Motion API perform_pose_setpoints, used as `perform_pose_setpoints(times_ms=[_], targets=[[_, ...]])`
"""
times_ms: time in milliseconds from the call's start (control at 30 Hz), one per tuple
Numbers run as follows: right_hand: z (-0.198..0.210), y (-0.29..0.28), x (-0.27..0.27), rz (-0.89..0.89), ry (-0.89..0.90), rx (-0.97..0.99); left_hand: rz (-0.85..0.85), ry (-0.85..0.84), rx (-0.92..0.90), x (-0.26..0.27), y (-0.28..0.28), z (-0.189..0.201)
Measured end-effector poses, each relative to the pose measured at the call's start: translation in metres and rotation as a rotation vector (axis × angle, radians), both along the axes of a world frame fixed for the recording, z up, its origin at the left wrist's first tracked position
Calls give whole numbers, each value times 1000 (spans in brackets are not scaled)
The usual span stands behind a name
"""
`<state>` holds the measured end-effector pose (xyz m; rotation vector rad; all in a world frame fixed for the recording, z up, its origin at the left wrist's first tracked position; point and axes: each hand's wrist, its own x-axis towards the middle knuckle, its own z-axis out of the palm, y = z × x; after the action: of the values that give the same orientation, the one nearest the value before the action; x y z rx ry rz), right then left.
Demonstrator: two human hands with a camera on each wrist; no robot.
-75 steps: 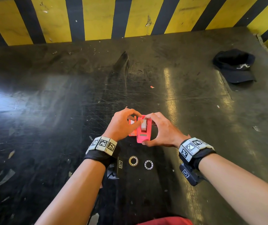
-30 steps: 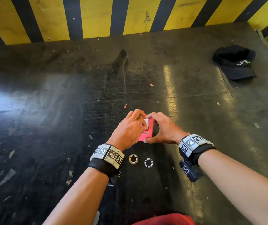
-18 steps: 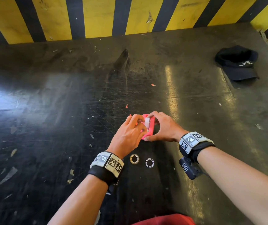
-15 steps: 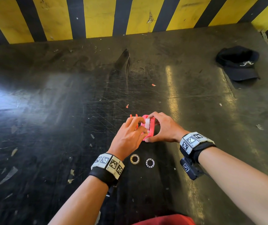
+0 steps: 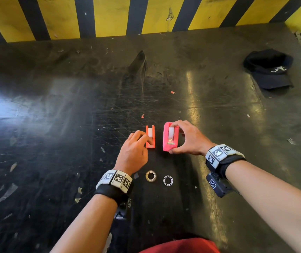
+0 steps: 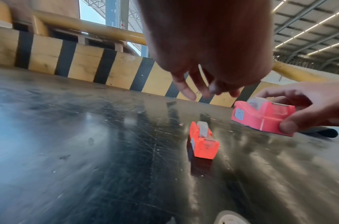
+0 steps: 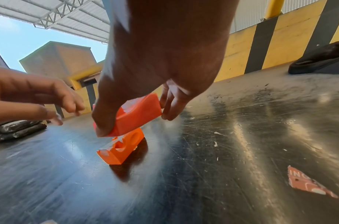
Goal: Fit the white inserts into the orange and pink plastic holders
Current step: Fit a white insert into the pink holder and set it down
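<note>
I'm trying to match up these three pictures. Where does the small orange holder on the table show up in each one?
Head view: the small orange holder stands at centre, just beyond the left hand.
Left wrist view: right of centre, alone on the table.
Right wrist view: left of centre, below the pink holder that the right hand grips.
Shared landmark: the yellow-and-black striped wall.
</note>
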<state>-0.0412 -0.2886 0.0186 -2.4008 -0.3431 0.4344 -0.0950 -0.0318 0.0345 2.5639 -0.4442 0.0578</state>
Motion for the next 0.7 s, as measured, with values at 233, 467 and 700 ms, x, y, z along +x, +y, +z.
perform_pose_setpoints(times_ms=[233, 467, 700], targets=[[-20, 9, 15, 36, -1, -128, -36, 533, 85, 1, 22, -24], [-48, 20, 16, 11, 58, -227, -155, 709, 173, -11, 22, -46], [-45, 23, 12, -1, 107, -255, -201, 638, 223, -19, 13, -59]])
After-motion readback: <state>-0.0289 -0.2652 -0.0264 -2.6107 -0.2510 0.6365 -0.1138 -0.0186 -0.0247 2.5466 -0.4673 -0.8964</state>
